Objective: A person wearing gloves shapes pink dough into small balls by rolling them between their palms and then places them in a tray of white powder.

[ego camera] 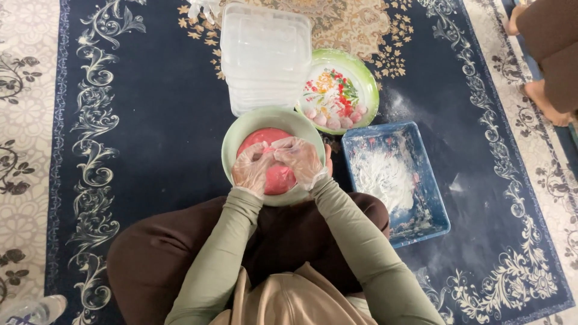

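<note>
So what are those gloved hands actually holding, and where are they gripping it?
Both hands, left and right, pinch the top of a pink dough lump over the green bowl.

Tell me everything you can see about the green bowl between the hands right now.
The pale green bowl is round, smooth and upright on the dark blue carpet, just before the person's knees. It holds a mass of pink dough. The left hand and right hand, both in thin clear gloves, press into the dough over its near half. Its far rim overlaps the flowered plate.
</note>
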